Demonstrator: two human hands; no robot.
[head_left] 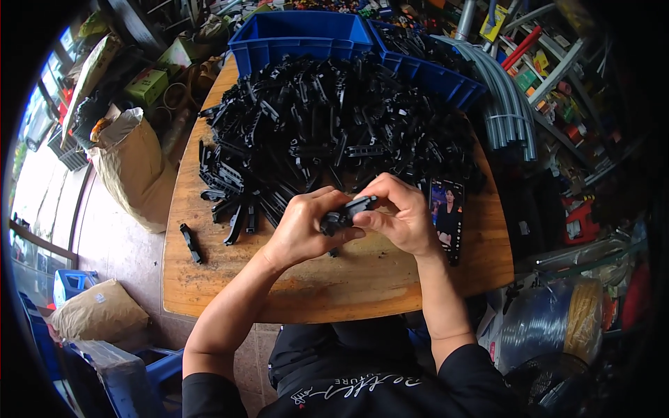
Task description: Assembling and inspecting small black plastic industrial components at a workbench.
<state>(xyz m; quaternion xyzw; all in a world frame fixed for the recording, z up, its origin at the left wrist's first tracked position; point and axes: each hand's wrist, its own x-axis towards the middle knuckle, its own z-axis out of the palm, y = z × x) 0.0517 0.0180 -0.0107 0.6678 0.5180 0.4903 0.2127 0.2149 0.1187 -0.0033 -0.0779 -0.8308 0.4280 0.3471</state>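
Note:
My left hand (301, 228) is closed around one end of a small black plastic part (354, 210), held above the near half of the table. My right hand (398, 217) pinches the other end between thumb and fingers. The part's exact kind is hard to make out, since fingers cover much of it. Just beyond my hands lies a large heap of similar black plastic parts (306, 118). One separate black piece (190, 244) rests by the table's left edge.
The wooden table (279, 299) has a blue crate (300, 49) at its far edge and another blue crate (432, 87) holding black parts. A phone (448, 212) with a lit screen lies right of my hands. Paper sacks (132, 167) stand left; grey pipes (505, 104) lean right.

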